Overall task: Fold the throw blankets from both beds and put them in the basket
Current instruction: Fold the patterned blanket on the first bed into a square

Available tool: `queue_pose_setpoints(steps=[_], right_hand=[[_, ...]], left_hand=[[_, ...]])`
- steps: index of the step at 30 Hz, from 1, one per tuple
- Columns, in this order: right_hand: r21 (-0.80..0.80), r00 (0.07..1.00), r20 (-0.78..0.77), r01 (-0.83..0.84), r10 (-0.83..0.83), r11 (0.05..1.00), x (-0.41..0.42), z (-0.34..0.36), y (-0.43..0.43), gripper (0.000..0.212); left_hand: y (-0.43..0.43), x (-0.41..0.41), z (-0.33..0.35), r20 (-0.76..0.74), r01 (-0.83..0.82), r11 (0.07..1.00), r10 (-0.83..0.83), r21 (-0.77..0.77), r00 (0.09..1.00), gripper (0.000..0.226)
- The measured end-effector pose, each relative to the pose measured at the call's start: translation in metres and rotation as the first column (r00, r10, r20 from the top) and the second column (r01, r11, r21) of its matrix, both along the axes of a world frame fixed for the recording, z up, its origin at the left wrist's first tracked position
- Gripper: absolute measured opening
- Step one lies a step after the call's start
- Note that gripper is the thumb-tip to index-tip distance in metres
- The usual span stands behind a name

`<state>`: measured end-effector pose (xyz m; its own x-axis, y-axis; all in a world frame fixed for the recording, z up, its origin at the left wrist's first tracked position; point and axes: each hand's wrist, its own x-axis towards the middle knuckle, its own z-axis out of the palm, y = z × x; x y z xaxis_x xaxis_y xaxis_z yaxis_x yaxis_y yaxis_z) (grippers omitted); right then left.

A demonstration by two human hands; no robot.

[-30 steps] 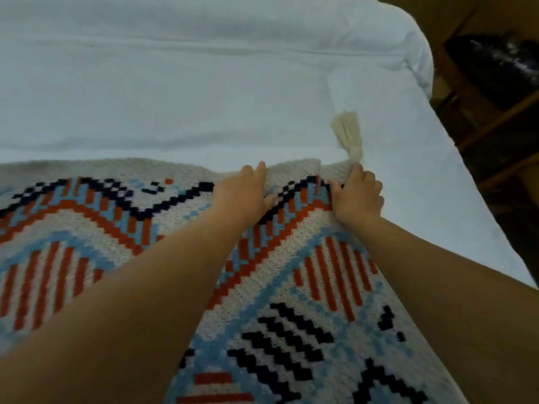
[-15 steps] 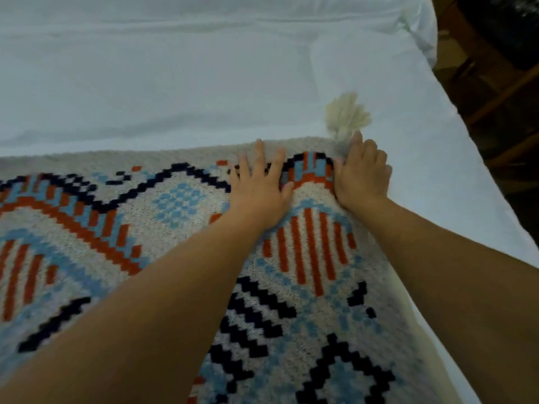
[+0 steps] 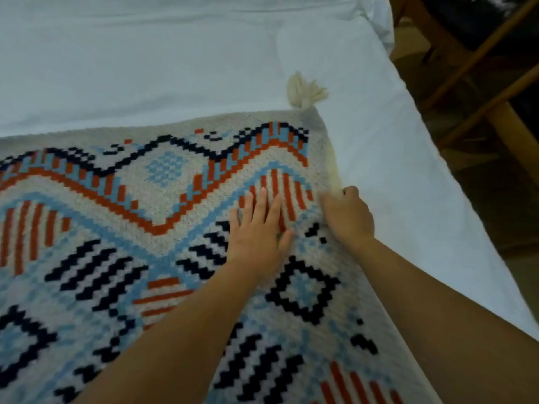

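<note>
The right hand point(image 3: 347, 217) has its grip closed narrow on the right edge of the throw blanket point(image 3: 163, 217), fingers curled into the knit a little below the corner. How much cloth sits under them I can't make out. Just beside it the left hand point(image 3: 259, 228) lies flat, fingers straight, pressing the patterned face down.

The blanket is spread on the bed point(image 3: 175, 68), over the white sheet, and its far corner ends in a cream tassel point(image 3: 304, 91). A paler layer seems to show along that right edge, so I'd judge it is doubled over once.

It looks a soft, thick knit: limp, not slippery, with some weight, apt to sag and stretch. It is best taken at the corners or along the edge with both hands, not by the tassel. No basket is in sight.
</note>
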<state>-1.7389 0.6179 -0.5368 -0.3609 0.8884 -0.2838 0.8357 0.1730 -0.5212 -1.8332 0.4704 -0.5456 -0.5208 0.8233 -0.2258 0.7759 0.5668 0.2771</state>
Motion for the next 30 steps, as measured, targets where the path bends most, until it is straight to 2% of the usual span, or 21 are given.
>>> queue_pose_setpoints(steps=[10, 13, 18, 21, 26, 30], right_hand=[[-0.172, 0.993, 0.117, 0.009, 0.011, 0.985, 0.144, 0.011, -0.086, 0.054], [-0.182, 0.981, 0.193, 0.047, -0.011, 0.982, 0.182, 0.014, -0.113, 0.055], [-0.175, 0.954, 0.301, 0.058, -0.003, 0.983, 0.247, 0.025, -0.165, 0.074], [-0.154, 0.955, 0.295, 0.073, -0.024, 0.985, 0.290, 0.038, -0.198, 0.050], [-0.179, 0.950, 0.301, 0.148, -0.090, 0.973, 0.341, 0.057, -0.230, 0.036], [-0.269, 0.981, 0.110, 0.185, -0.161, 0.945, 0.358, 0.069, -0.244, 0.022]], left_hand=[[-0.075, 0.151, 0.019, 0.125, 0.174, 0.977, -0.158, -0.122, 0.979, 0.066], [-0.091, 0.183, 0.025, 0.127, 0.234, 0.961, -0.216, -0.149, 0.968, 0.065], [-0.139, 0.231, 0.029, 0.193, 0.334, 0.928, -0.301, -0.164, 0.934, 0.065], [-0.170, 0.257, 0.032, 0.190, 0.350, 0.924, -0.320, -0.154, 0.928, 0.064], [-0.195, 0.306, 0.045, 0.272, 0.353, 0.919, -0.300, -0.173, 0.914, 0.064], [-0.192, 0.343, 0.052, 0.479, 0.205, 0.970, -0.118, -0.134, 0.870, 0.055]])
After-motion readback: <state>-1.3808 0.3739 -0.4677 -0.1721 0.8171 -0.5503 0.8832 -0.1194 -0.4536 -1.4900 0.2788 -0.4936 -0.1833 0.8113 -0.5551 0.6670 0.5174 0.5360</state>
